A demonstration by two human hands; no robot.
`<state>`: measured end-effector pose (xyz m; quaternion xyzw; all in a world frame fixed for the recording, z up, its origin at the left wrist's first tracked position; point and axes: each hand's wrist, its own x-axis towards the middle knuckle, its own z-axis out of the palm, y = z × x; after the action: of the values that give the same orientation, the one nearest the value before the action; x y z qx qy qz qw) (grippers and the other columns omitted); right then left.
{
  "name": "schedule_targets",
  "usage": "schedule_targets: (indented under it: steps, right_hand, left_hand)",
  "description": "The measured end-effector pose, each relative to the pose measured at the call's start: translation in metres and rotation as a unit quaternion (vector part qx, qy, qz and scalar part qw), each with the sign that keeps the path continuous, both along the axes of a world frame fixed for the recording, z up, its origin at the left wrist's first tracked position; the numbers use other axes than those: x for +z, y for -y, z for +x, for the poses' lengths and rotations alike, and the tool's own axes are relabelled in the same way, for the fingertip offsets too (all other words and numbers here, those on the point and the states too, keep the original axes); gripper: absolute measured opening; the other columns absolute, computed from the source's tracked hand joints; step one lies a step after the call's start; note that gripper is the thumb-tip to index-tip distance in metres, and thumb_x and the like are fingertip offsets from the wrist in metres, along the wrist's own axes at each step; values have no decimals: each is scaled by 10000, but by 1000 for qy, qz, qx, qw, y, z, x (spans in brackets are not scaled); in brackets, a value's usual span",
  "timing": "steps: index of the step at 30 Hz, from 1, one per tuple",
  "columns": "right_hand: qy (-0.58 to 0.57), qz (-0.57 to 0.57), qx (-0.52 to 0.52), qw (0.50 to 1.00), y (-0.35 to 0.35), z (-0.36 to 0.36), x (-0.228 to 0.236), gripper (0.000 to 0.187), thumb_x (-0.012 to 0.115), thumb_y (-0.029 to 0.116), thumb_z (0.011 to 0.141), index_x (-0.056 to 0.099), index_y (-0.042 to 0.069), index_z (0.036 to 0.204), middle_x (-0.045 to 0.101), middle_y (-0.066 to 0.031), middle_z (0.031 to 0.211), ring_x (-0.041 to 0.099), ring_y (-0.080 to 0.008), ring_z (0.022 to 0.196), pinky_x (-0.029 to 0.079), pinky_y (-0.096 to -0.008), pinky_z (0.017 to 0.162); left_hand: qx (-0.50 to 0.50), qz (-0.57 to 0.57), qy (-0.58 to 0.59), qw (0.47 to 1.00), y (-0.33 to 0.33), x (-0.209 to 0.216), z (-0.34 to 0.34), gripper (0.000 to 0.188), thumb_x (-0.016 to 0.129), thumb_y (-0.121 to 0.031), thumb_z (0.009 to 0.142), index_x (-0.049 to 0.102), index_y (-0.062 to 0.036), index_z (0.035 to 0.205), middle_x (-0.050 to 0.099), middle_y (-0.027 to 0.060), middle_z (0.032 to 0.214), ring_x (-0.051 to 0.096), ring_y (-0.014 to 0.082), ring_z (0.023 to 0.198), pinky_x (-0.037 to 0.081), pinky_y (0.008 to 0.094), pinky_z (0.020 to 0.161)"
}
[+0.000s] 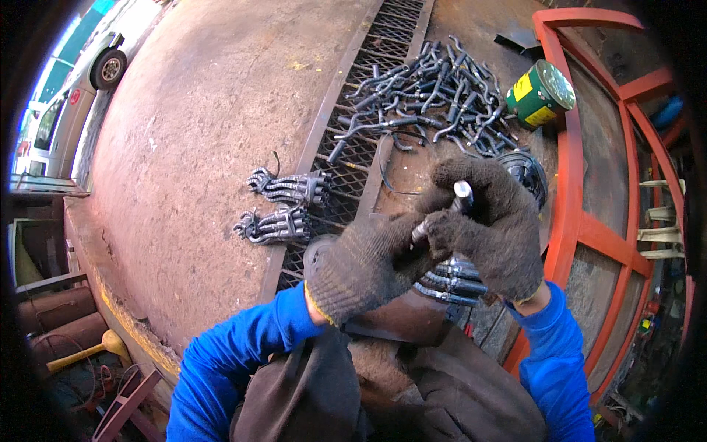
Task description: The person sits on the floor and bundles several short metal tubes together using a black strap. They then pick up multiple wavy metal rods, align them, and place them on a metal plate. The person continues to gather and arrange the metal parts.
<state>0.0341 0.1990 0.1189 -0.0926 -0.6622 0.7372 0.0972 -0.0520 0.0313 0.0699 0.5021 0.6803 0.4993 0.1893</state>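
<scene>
Both gloved hands meet over the person's lap, and the short tube (462, 190) is between them, its bright, silvery end poking up out of the knit fabric. The right hand (495, 232) has its grip clenched around the upper part of the tube, while the left hand (375, 258) curls its fingers on a grey stretch lower down; whether both stretches belong to one piece I cannot tell, as the gloves cover the middle. The tube looks light enough for fingers alone, and the shiny end suggests something stiff, smooth and likely to slide or twist against worn knit, though hardly fragile. The sounder hold is probably around the body just below that end, with the second hand steadying farther down, so the tip stays free. Beneath the hands sits a bundle of similar tubes (451, 281); a loose pile of dark bent tubes (449, 96) lies ahead, partly over the metal grating (350, 184), near a green tin (541, 94), and two tied bundles (276, 224) rest to the left.
</scene>
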Motion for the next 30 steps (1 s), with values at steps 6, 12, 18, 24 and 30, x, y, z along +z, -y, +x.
schedule_targets:
  steps: [6,12,18,24,30]
  right_hand:
    - [147,336,133,921,-21,42,0,826,866,379,738,499,17,1385,631,-127,1189,629,-168,961,540,-330,808]
    - [331,-192,204,901,-4,121,-25,620,608,508,960,554,16,1333,684,-107,1030,653,-188,932,533,-352,793]
    - [271,234,152,921,-26,152,-33,348,706,286,918,682,30,1152,716,-140,1048,692,-258,976,530,-376,863]
    - [275,279,98,915,-16,171,-54,361,783,181,825,686,46,1145,682,-173,1107,673,-309,1029,540,-413,859]
    - [197,397,59,895,-14,187,-83,376,800,200,793,684,65,1125,675,-159,1056,673,-315,968,547,-416,813]
  left_hand:
    - [132,-75,533,833,23,20,4,272,613,-193,1000,624,14,1175,723,110,966,709,197,716,585,292,684]
    - [-111,-53,502,856,38,-7,22,377,639,-243,990,587,-6,1278,667,105,1149,641,155,1016,501,297,924]
    - [-87,-206,609,761,60,-4,1,464,698,-259,945,570,-19,1321,627,144,1265,639,184,1086,516,305,941]
    - [-57,-334,377,862,69,-32,19,356,716,-156,889,656,-24,1214,715,151,1073,694,220,979,548,339,884]
    - [-17,-324,205,924,68,-47,26,328,755,-145,836,687,-54,1143,717,148,1011,713,227,899,562,340,820]
